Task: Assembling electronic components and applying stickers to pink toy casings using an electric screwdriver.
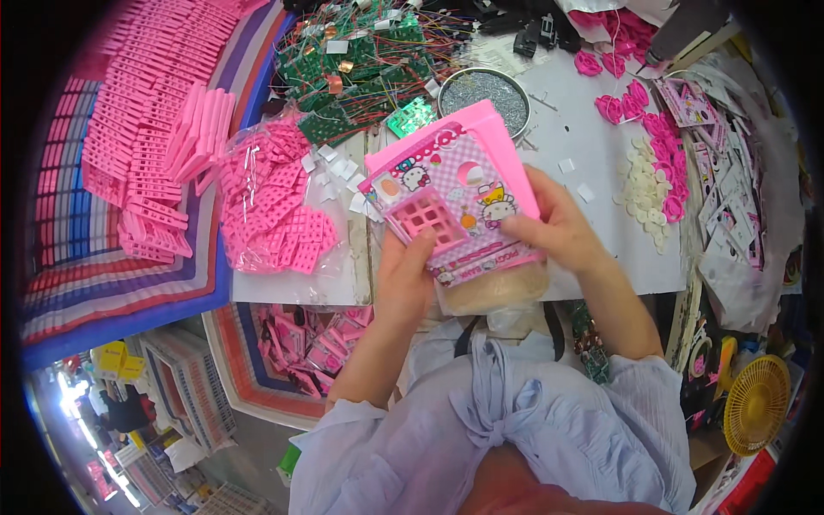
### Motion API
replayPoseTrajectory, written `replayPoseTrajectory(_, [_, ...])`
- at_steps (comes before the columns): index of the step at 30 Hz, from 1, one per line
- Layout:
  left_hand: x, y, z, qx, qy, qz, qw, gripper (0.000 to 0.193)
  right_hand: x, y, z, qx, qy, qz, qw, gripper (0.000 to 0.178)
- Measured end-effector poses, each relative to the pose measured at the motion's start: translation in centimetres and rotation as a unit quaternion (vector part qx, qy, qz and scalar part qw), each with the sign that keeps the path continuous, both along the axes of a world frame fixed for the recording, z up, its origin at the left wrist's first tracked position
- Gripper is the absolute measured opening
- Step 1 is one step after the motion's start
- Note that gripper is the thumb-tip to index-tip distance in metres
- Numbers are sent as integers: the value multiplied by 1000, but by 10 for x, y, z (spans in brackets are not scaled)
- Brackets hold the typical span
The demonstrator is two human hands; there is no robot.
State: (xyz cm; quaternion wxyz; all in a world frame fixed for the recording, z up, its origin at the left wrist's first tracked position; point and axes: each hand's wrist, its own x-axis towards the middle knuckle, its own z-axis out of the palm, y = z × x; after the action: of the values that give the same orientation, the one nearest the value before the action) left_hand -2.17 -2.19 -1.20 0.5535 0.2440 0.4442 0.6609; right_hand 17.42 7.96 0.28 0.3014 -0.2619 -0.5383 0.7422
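Observation:
Between my hands is a pink plastic panel point(506, 146) with a printed cartoon sheet point(482, 190) on its front face. The sheet has a checked pattern, and a pink grid of square holes point(427, 225) shows at its lower left. My left hand point(405, 273) grips the lower left edge, thumb by the grid. My right hand point(560, 225) closes on the right edge, its thumb on the printed face. Under the panel, by the table's front edge, lies a tan object point(498, 290), partly hidden.
Green circuit boards with wires point(378, 64) pile at the back beside a round tin of small metal parts point(485, 96). A bag of pink grid pieces point(279, 202) lies left, near a crate of pink panels point(159, 112). White discs point(645, 193) and printed sheets point(725, 189) lie right.

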Motion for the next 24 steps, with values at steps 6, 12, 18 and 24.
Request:
replayPoseTrajectory(6, [-5, 8, -2, 51, 472, 136, 869, 93, -29, -38, 0, 59, 50, -93, 993, 54])
replayPoseTrajectory(12, [-10, 12, 20, 76, 268, 153, 948, 109, -22, -35, 6, 53, 31, -101, 993, 51])
replayPoseTrajectory(18, [-11, 9, 5, 19, 388, 50, 920, 108, -24, -36, 10, 108, 55, -88, 989, 53])
replayPoseTrajectory(24, [-10, 5, -4, 19, 340, 66, 938, 108, -23, -33, 5, 232, -30, -80, 969, 62])
